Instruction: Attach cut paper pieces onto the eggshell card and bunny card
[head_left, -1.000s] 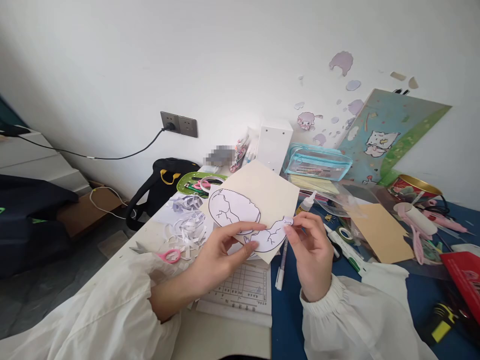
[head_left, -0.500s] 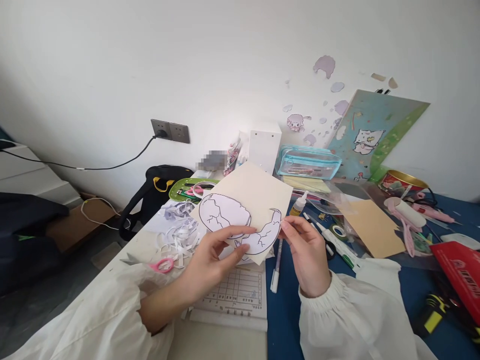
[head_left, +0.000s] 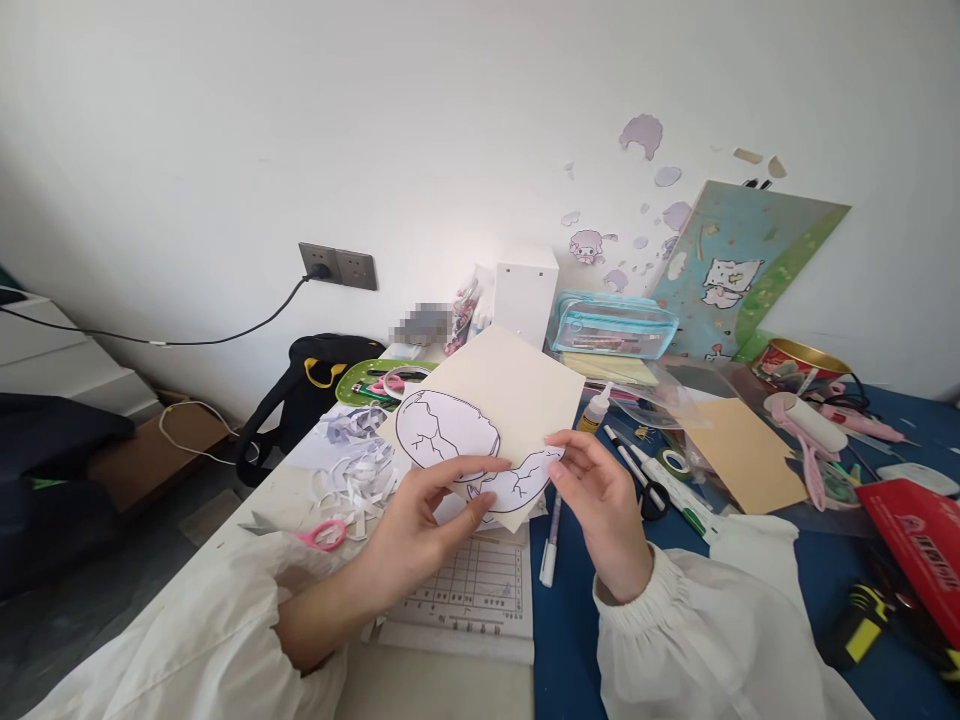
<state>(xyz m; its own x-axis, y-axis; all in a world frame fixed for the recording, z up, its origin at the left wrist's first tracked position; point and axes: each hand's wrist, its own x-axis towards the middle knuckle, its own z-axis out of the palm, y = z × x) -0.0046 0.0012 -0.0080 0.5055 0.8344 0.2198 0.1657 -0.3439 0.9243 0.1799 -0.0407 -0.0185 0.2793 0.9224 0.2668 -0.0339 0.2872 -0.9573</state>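
Left hand [head_left: 421,528] and right hand [head_left: 606,508] both pinch the paper cutout [head_left: 526,484]. I'd go light, thin paper probably creases easily.

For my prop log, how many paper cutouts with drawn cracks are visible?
2: the larger cutout over the beige card, and the curved cutout between the left hand and right hand. Others may be hidden.

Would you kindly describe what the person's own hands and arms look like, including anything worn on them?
The left hand and right hand are ungloved, with no jewellery that I can make out. The left sleeve and right sleeve are white, loose and wrinkled. The right one gathers into a ruffled cuff near the wrist; the left one ends farther up the forearm.
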